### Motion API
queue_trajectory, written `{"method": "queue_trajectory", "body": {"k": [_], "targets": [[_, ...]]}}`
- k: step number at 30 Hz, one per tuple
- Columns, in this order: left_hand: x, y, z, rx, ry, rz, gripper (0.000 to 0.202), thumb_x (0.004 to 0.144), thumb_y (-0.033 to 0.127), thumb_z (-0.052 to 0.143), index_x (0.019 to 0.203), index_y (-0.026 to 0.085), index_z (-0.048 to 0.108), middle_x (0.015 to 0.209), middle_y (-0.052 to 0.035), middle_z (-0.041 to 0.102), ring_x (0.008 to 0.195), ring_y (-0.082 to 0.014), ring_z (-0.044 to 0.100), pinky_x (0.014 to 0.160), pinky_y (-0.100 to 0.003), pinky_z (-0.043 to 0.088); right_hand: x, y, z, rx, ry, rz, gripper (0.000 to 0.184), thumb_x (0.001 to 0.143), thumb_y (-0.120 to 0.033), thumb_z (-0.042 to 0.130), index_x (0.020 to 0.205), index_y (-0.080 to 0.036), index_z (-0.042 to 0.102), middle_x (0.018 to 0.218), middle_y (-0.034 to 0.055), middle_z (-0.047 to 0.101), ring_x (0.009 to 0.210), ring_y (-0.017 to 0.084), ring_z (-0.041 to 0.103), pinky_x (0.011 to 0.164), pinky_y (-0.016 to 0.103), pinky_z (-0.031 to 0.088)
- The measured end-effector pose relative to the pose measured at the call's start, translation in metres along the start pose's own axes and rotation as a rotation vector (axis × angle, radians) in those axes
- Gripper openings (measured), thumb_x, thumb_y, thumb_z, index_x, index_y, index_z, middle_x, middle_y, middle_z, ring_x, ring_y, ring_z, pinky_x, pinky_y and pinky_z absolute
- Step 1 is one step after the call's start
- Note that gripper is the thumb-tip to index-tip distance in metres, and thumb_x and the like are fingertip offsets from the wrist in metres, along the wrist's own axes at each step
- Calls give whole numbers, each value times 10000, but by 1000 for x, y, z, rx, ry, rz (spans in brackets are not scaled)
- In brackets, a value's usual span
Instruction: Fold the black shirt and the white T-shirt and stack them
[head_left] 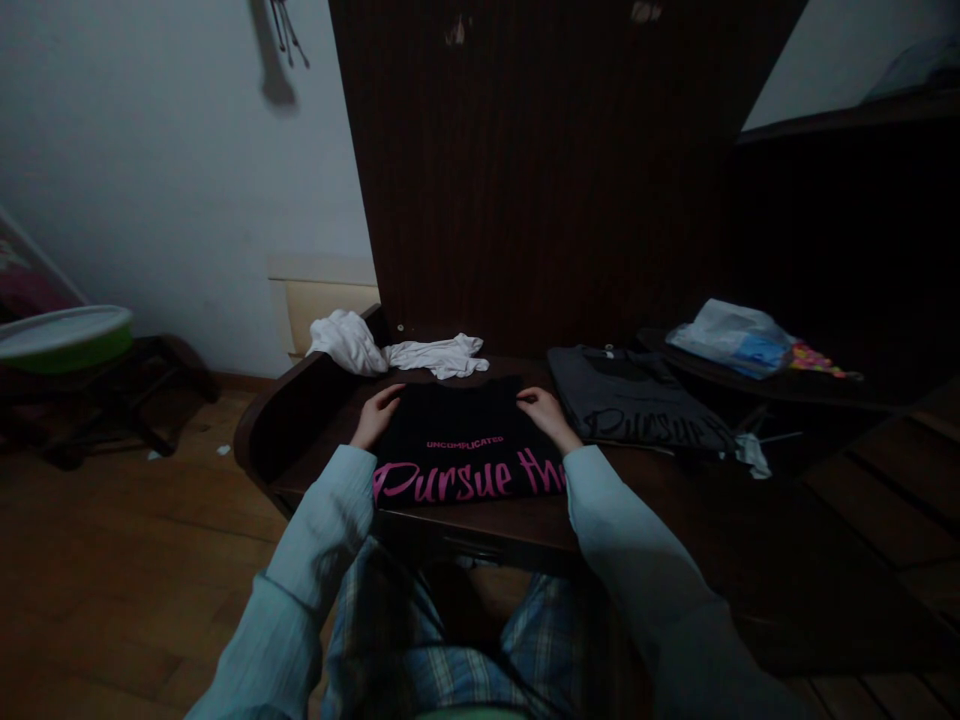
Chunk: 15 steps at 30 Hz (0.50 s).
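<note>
A folded black T-shirt (457,415) with pink lettering lies flat on the dark wooden bench (480,525) in front of me. My left hand (377,415) is at its upper left corner, fingers closed on the cloth edge. At the upper right corner, my right hand (546,412) has thumb and fingers pinched on the fabric. The lettering reads "UNCOMPLICATED" and "Pursue the", its right end hidden by my right sleeve. Just right of it lies a folded dark grey T-shirt (622,385) with black lettering, apart from both hands.
Crumpled white cloths (349,342) lie at the bench's back left, by its raised curved arm (262,425). A dark panel (555,180) rises behind. To the right, a plastic bag (731,338) rests on a shelf. A green basin (71,345) sits on a stool at far left.
</note>
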<state>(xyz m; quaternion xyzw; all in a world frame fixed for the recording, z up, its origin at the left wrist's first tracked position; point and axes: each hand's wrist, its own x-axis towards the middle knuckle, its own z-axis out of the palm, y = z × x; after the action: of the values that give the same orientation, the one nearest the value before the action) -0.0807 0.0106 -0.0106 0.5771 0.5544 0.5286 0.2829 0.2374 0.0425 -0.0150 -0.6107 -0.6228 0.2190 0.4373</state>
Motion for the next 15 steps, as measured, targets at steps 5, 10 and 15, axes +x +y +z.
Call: {"method": "queue_trajectory", "body": {"k": [5,10,15], "targets": [[1,-3,-2,278,106,97,227,700,165,498,840,170,676,936,-65,607,926,-194,553,870,-343,420,-2,-2,-4,-163,-7,-19,237,666,-135,548,882,-174,638,925,52,652,870,178,600,828,310,435],[1,-6,-1,359,51,78,257,704,191,541,935,193,654,911,-57,600,933,-205,545,899,-371,409,-7,-7,-1,-219,-27,-20,236,701,-175,569,926,-144,635,999,106,622,982,211,566,897,323,395],[-1,-3,1,243,13,18,392,716,223,557,1107,197,573,1106,-69,586,1072,-219,509,961,-372,366,-11,-7,-5,-230,-71,32,310,706,-277,598,995,-163,590,1003,105,588,982,220,557,868,338,408]]}}
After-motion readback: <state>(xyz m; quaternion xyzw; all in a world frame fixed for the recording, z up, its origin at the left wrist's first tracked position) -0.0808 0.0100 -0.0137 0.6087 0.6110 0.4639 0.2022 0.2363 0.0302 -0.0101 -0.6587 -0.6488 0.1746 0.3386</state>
